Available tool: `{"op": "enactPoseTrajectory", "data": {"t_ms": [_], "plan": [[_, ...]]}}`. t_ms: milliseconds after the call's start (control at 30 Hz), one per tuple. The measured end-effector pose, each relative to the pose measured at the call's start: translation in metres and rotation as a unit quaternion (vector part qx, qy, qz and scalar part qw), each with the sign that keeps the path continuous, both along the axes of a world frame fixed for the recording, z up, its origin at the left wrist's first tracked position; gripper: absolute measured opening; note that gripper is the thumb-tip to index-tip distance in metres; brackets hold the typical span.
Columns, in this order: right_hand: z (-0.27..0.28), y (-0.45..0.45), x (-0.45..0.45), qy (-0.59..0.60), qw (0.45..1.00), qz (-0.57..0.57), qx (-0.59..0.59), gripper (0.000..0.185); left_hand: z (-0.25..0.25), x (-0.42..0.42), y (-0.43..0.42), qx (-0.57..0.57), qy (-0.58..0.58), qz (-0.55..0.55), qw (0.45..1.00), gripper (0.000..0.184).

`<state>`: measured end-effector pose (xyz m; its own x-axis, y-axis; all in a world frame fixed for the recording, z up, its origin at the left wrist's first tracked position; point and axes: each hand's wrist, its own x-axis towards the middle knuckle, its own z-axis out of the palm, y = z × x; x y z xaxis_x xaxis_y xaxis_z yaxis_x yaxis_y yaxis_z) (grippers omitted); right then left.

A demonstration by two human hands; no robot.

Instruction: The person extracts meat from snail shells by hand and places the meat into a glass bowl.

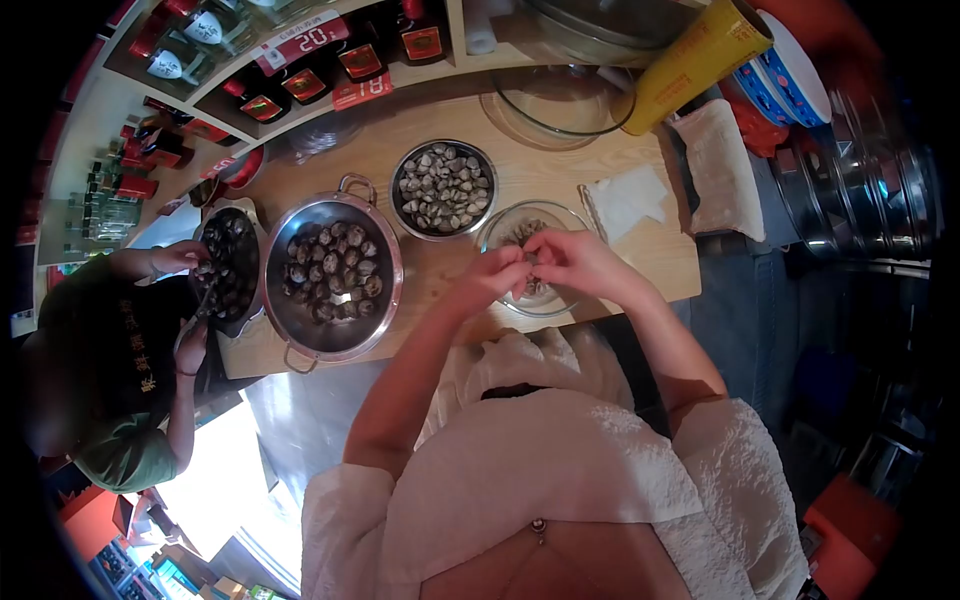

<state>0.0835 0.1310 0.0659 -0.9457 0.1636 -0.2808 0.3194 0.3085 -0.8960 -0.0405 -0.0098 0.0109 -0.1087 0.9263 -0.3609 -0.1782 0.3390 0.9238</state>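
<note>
My left hand (499, 279) and my right hand (580, 262) meet above a clear glass bowl (487, 232). Both are closed, fingertips pinched together around something small and greyish, mostly hidden by the fingers. Small brownish-grey pieces (535, 222), perhaps shellfish meat, lie in the glass bowl. Just left of it stands a round steel bowl (397, 213) full of small pale clams (443, 187). Farther left, a steel colander (392, 300) with two loop handles holds many dark, rounded shells (335, 265).
At the far left another person's hands (185, 256) work over a tray (255, 243) of dark shells with a tool. A folded white cloth (625, 200), a large glass bowl (497, 108) and a yellow tube (697, 66) lie to the right and back. Bottle shelves (290, 123) border the table.
</note>
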Motion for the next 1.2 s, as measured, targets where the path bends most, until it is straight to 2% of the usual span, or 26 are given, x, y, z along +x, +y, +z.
{"op": "enactPoseTrajectory", "data": {"t_ms": [167, 367, 500, 567, 633, 733, 800, 867, 900, 933, 967, 1000, 1033, 1067, 1100, 1167, 1200], "plan": [[-0.001, 0.003, 0.002, -0.001, 0.999, 0.01, -0.049, 0.019, 0.008, 0.001, 0.001, -0.018, -0.006, -0.031, 0.999, 0.017], [-0.013, 0.001, 0.002, -0.012, 0.995, 0.017, -0.094, 0.018, 0.005, 0.003, -0.004, 0.009, 0.093, -0.068, 0.993, 0.02], [-0.03, 0.002, 0.002, 0.016, 0.984, 0.002, -0.179, 0.019, 0.011, 0.002, -0.008, 0.025, 0.024, -0.056, 0.998, 0.024], [-0.026, 0.003, 0.0, -0.026, 0.952, -0.019, -0.306, 0.018, 0.012, 0.003, -0.009, 0.027, 0.001, -0.051, 0.998, 0.026], [-0.028, 0.006, -0.001, -0.032, 0.947, -0.02, -0.318, 0.017, 0.011, 0.003, -0.008, -0.008, -0.035, -0.037, 0.999, 0.028], [-0.039, 0.004, 0.001, -0.036, 0.944, -0.038, -0.326, 0.017, -0.002, 0.005, -0.009, -0.001, -0.07, -0.011, 0.998, 0.029], [-0.048, 0.0, -0.002, -0.033, 0.945, -0.044, -0.322, 0.018, -0.006, 0.01, -0.006, -0.015, -0.047, 0.03, 0.998, 0.029], [-0.055, -0.006, -0.002, 0.004, 0.976, -0.074, -0.203, 0.019, -0.012, 0.016, -0.007, -0.031, -0.022, 0.074, 0.997, 0.03], [-0.054, -0.01, -0.003, 0.007, 0.976, -0.067, -0.206, 0.019, -0.019, 0.02, -0.01, 0.091, 0.15, 0.074, 0.982, 0.024], [-0.052, -0.014, -0.005, 0.034, 0.99, -0.081, -0.106, 0.02, -0.024, 0.022, -0.012, 0.207, 0.317, 0.069, 0.923, 0.019], [-0.049, -0.018, -0.006, 0.062, 0.994, -0.095, -0.006, 0.022, -0.03, 0.023, -0.011, 0.203, 0.321, 0.074, 0.922, 0.019], [-0.042, -0.023, -0.009, 0.057, 0.991, -0.109, 0.054, 0.021, -0.03, 0.024, -0.009, 0.126, 0.259, 0.08, 0.954, 0.018], [-0.043, -0.029, -0.011, 0.057, 0.991, -0.105, 0.053, 0.021, -0.03, 0.025, -0.009, 0.088, 0.224, 0.082, 0.967, 0.017], [-0.044, -0.033, -0.012, 0.12, 0.976, -0.121, 0.135, 0.018, -0.031, 0.025, -0.009, 0.05, 0.19, 0.086, 0.977, 0.017], [-0.046, -0.035, -0.012, 0.18, 0.95, -0.136, 0.217, 0.017, -0.021, 0.026, -0.006, 0.027, 0.21, 0.089, 0.973, 0.018], [-0.052, -0.038, -0.012, 0.178, 0.949, -0.153, 0.211, 0.017, -0.021, 0.028, -0.001, 0.008, 0.227, 0.089, 0.97, 0.019], [-0.053, -0.038, -0.011, 0.178, 0.948, -0.169, 0.201, 0.017, -0.025, 0.028, 0.001, -0.019, 0.132, 0.122, 0.983, 0.02]]}}
